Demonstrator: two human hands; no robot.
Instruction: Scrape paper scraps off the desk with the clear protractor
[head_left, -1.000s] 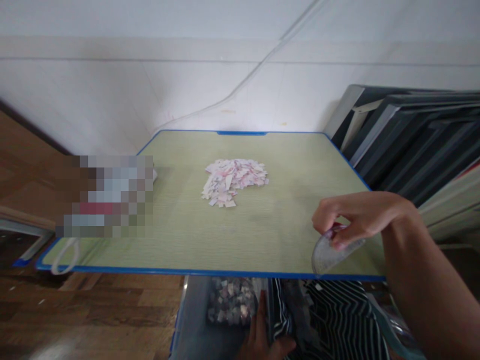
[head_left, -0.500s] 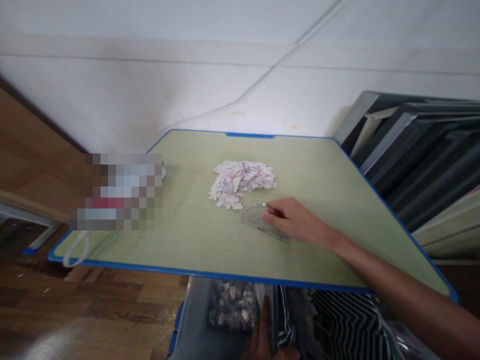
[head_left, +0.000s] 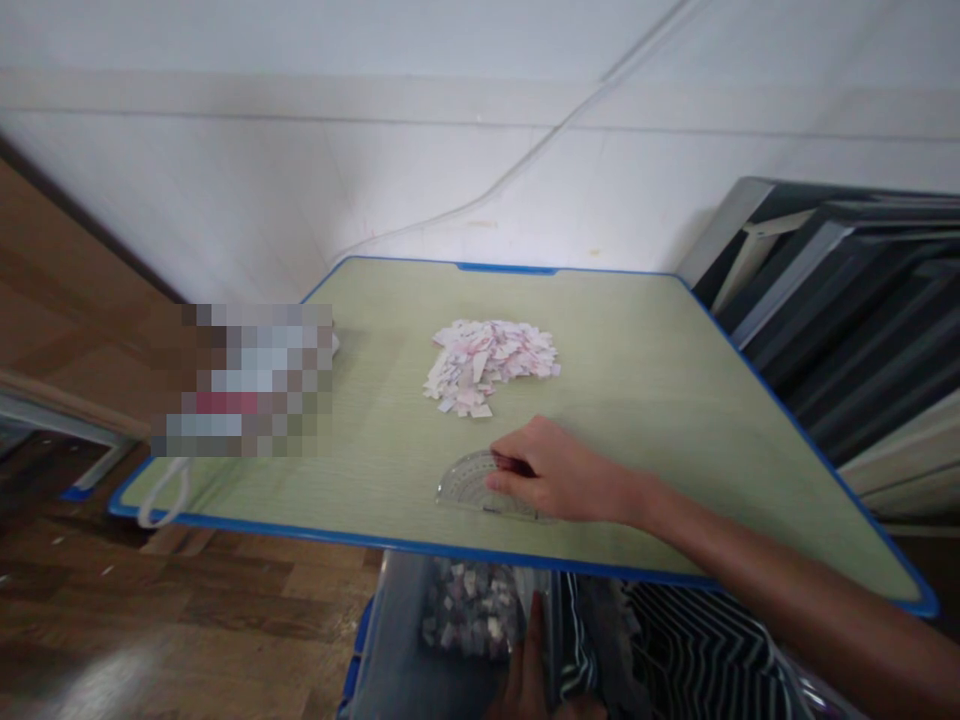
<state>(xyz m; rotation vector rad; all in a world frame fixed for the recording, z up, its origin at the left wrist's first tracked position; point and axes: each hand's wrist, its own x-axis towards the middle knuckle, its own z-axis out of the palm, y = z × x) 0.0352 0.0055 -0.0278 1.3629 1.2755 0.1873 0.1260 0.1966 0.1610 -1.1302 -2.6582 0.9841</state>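
- The right part of the protractor (head_left: 466, 487) is covered by the right hand (head_left: 555, 470), by which it is gripped between thumb and bent fingers; it is held at the near middle of the table (head_left: 360, 420), nearer than the paper scraps (head_left: 491, 360).
- The left hand (head_left: 529, 670) is cut off by the lower edge and dimly lit beside the right side of the bin (head_left: 390, 640); whether its grip is closed cannot be told.
- An item (head_left: 247, 380) at the far left is masked by coarse squares; only a white loop (head_left: 165, 495) is clearly shown.
- The protractor is made of clear plastic, half-round, with printed markings; the scraps are thin, pale pink and white, and heaped.
- The pale green tabletop is edged in blue, and part of the bin is hidden beneath it.
- Dark panels (head_left: 825, 290) are stacked at the right; black-and-white striped cloth (head_left: 697, 640) is seen below.
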